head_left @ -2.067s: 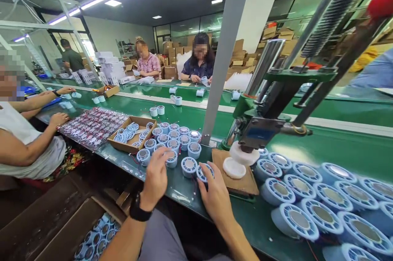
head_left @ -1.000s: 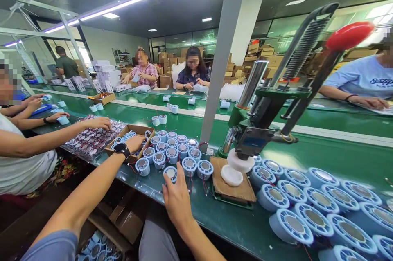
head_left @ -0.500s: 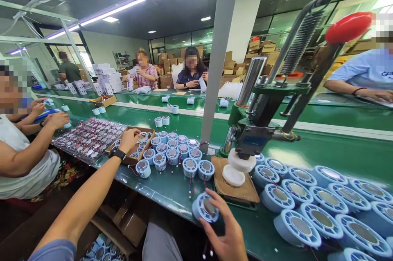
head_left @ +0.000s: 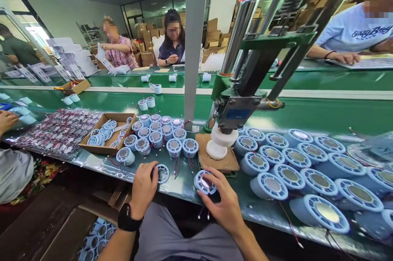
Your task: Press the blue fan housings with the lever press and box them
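Both hands have shifted since the earlier frame: the left hand [head_left: 143, 187], then over the box, is now at the near side of the table [head_left: 181, 183], and the right hand [head_left: 225, 199] has kept its cup while coming round in front of the press; the view has swung right too. The press [head_left: 238, 109] stands beyond with its upper block raised off the lower block [head_left: 215, 150]. Left of it sits the box [head_left: 101, 149] of loose rings. Fingers and thumb of the right hand are clamped on the cup [head_left: 201, 182], which sits near the table's edge; whether it rests there cannot be told. A steady grip on its sides, level and off the face, would likely serve best. Left-hand fingers are curled on the rim of a ring [head_left: 167, 174], apart from the cup; holding it by the edge, unflexed, seems wise. Smallest of all, thin leads [head_left: 200, 213] dangle below the cup, and are probably best kept from snagging or being pinched.
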Motion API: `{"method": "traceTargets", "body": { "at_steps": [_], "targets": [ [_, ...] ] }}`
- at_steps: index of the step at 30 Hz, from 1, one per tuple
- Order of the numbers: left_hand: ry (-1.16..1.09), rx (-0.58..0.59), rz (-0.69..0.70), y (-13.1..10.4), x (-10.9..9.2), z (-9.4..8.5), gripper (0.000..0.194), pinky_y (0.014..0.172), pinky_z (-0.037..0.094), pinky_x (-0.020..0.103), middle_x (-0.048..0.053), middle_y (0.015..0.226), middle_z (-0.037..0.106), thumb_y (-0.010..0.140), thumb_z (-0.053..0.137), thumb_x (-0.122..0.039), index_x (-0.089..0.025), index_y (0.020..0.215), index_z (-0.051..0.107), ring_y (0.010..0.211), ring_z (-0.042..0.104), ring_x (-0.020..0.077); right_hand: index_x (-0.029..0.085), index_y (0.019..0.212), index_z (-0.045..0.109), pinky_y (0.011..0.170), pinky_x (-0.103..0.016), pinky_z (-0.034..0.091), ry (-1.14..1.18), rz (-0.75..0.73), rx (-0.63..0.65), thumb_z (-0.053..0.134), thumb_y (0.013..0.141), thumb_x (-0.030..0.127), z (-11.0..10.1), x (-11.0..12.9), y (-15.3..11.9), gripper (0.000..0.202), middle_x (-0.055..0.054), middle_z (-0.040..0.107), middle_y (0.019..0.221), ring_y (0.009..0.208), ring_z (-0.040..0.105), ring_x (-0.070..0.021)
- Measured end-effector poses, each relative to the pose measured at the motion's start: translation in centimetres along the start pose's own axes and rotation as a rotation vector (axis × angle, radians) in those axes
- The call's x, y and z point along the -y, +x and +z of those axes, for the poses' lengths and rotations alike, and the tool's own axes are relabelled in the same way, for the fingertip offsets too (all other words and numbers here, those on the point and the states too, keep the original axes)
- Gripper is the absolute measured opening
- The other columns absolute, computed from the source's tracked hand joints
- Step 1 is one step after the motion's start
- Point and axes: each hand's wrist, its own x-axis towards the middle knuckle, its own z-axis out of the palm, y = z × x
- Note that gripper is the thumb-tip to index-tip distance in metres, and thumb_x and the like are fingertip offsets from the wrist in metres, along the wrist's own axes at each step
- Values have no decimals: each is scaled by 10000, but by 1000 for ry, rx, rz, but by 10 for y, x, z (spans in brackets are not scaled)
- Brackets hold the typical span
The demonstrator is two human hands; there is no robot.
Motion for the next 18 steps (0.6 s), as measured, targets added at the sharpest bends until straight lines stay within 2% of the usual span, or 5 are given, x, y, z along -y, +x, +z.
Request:
{"method": "traceTargets", "body": {
  "at_steps": [2, 5, 8, 12, 18],
  "targets": [
    [54, -3, 74, -1, 7, 2, 321, 958, 510, 480, 145, 1148, 680, 969, 473, -327, -160, 1158, 672, 1084, 612, 291, 199, 1184, 571, 925, -293, 569, 9, 5, 6, 600, 928, 291, -1, 1, -2, 273, -111, 615, 1246, 1139, 638, -180],
    [58, 208, 293, 4, 20, -12, 419, 1080, 441, 504, 119, 1403, 567, 956, 536, -318, -229, 1365, 563, 1307, 504, 295, 182, 1223, 551, 942, -299, 568, 17, 37, 13, 605, 926, 304, 0, 5, -7, 325, -120, 617, 1247, 1159, 634, -190],
    [19, 279, 366, 3, 21, -21, 423, 1075, 452, 499, 85, 1382, 601, 949, 570, -319, -271, 1369, 554, 1292, 539, 287, 170, 1256, 520, 961, -298, 566, 16, 71, -7, 605, 926, 306, 5, 10, -14, 367, -113, 637, 1229, 1151, 644, -186],
    [-118, 43, 186, -10, -19, -14, 585, 976, 537, 403, 110, 1284, 657, 927, 621, -379, -225, 1456, 425, 1140, 651, 254, 175, 1324, 481, 953, -297, 576, -16, 112, -22, 640, 898, 299, 12, 15, -19, 471, -95, 660, 1218, 1122, 666, -188],
    [-107, 133, 372, -22, -97, 14, 626, 1007, 529, 411, 130, 1347, 616, 919, 600, -276, -209, 1485, 341, 1186, 631, 263, 169, 1353, 477, 912, -301, 593, -30, 215, -121, 595, 881, 233, 22, 19, -24, 491, -104, 664, 1204, 1093, 679, -190]
  ]
}}
